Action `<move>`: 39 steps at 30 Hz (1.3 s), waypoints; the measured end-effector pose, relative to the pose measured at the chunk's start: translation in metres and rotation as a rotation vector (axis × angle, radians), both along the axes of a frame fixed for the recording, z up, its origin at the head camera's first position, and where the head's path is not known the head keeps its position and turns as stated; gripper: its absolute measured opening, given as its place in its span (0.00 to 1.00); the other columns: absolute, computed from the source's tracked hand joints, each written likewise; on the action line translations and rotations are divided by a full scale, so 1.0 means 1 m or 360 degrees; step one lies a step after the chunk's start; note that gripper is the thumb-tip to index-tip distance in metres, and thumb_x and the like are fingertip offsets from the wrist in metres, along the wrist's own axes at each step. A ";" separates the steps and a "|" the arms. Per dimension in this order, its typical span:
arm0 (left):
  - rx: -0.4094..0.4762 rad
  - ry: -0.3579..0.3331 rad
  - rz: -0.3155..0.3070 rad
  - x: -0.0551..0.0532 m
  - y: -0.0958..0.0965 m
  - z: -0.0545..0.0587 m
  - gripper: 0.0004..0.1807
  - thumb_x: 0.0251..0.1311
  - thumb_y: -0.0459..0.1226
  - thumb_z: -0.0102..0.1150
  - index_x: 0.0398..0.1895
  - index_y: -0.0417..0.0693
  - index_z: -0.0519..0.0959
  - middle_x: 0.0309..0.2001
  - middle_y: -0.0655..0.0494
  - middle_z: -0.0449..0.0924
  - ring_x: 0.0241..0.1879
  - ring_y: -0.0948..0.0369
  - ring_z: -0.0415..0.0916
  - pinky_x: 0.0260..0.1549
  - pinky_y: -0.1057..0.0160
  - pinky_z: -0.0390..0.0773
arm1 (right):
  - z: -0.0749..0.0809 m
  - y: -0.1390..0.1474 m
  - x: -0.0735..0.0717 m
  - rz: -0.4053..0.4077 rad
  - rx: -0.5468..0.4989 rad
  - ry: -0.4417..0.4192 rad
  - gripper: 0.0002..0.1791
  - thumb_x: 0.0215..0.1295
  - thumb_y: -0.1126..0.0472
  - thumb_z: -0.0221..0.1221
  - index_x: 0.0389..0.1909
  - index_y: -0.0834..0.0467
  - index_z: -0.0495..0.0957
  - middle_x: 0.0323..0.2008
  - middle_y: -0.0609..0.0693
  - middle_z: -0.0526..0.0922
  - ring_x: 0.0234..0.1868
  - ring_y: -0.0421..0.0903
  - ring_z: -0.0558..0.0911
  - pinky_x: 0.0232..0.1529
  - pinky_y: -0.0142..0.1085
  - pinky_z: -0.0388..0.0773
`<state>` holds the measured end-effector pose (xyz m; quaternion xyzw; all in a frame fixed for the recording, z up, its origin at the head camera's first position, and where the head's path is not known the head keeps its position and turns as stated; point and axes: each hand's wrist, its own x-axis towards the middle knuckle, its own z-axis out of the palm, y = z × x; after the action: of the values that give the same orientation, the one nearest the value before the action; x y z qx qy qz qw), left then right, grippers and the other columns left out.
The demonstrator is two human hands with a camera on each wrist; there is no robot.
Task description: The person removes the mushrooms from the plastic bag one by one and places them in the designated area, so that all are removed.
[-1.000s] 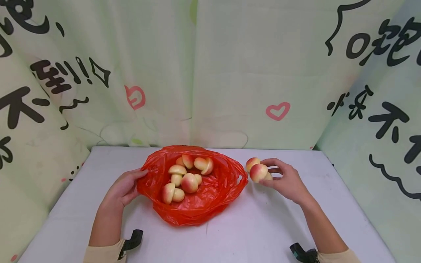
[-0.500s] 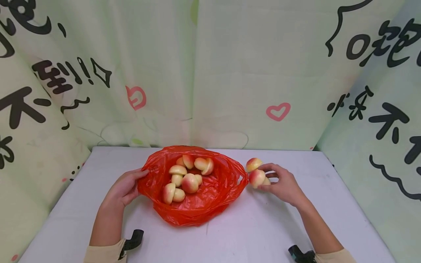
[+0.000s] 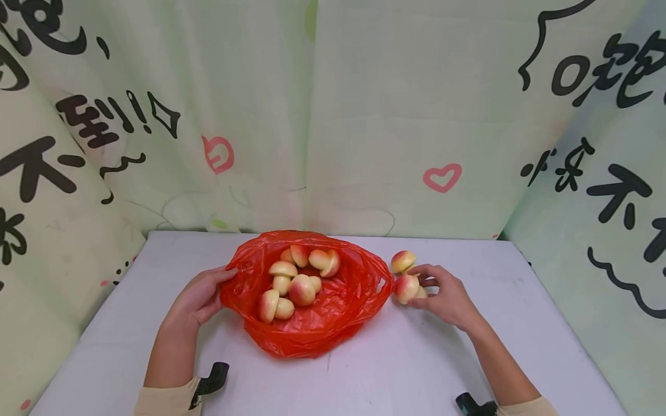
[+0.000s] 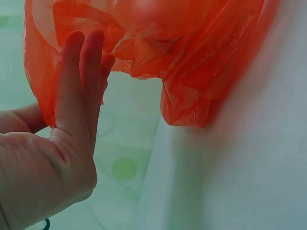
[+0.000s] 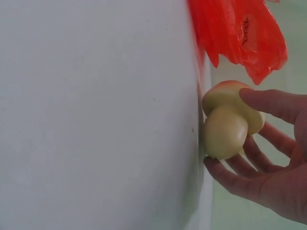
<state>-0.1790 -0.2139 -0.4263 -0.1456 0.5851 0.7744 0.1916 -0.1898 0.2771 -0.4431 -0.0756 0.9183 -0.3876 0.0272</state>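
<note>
A red plastic bag (image 3: 322, 332) lies spread open on the table in the head view. Inside it are several toy mushrooms (image 3: 302, 290), pale cream with reddish caps. My left hand (image 3: 200, 297) grips the bag's left rim; in the left wrist view its fingers (image 4: 72, 81) show at the thin red film. Just right of the bag, my right hand (image 3: 442, 297) holds another mushroom (image 3: 406, 288) between thumb and fingers, close to the tabletop. In the right wrist view this mushroom (image 5: 224, 132) has its pale stem toward the camera. A further mushroom (image 3: 403, 261) stands right behind it.
The white table (image 3: 395, 370) ends at a pale green printed curtain (image 3: 364, 144) at the back, with more curtain on both sides. The bag's handle part (image 5: 261, 60) hangs just beyond the held mushroom in the right wrist view.
My right hand has moved slightly down and toward me with its mushroom, drawing apart from the mushroom behind. My left hand keeps its grip on the bag, and the bag's contents stay put.
</note>
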 end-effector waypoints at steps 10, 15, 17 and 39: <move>-0.0010 -0.0005 0.0014 -0.001 0.002 0.002 0.32 0.79 0.43 0.53 0.81 0.45 0.60 0.53 0.62 0.81 0.50 0.64 0.82 0.53 0.65 0.85 | -0.002 0.001 -0.001 0.0005 0.0016 0.0023 0.30 0.56 0.60 0.76 0.60 0.56 0.79 0.51 0.58 0.79 0.58 0.65 0.82 0.46 0.48 0.89; -0.0018 -0.0004 0.0014 -0.002 0.002 0.002 0.32 0.79 0.43 0.53 0.80 0.44 0.60 0.53 0.62 0.82 0.49 0.64 0.82 0.52 0.65 0.86 | -0.003 0.002 0.000 -0.0007 0.0005 0.0010 0.30 0.56 0.61 0.76 0.61 0.57 0.79 0.52 0.59 0.79 0.56 0.64 0.83 0.49 0.50 0.89; -0.0021 -0.0005 0.0013 -0.002 0.002 0.001 0.32 0.79 0.43 0.53 0.80 0.44 0.60 0.53 0.62 0.82 0.49 0.64 0.82 0.52 0.65 0.86 | -0.003 0.001 0.000 -0.0019 -0.0003 -0.0007 0.31 0.56 0.61 0.76 0.61 0.57 0.79 0.52 0.59 0.79 0.56 0.62 0.82 0.50 0.51 0.88; -0.0021 0.0011 0.0013 0.000 0.000 0.002 0.32 0.79 0.43 0.52 0.80 0.43 0.60 0.52 0.62 0.82 0.49 0.64 0.83 0.52 0.64 0.86 | -0.004 -0.002 0.002 -0.0010 0.0020 0.0059 0.36 0.54 0.60 0.77 0.65 0.57 0.76 0.57 0.60 0.80 0.59 0.60 0.79 0.58 0.58 0.83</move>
<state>-0.1786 -0.2136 -0.4243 -0.1466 0.5903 0.7718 0.1854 -0.1877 0.2755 -0.4472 -0.0797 0.9213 -0.3805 0.0094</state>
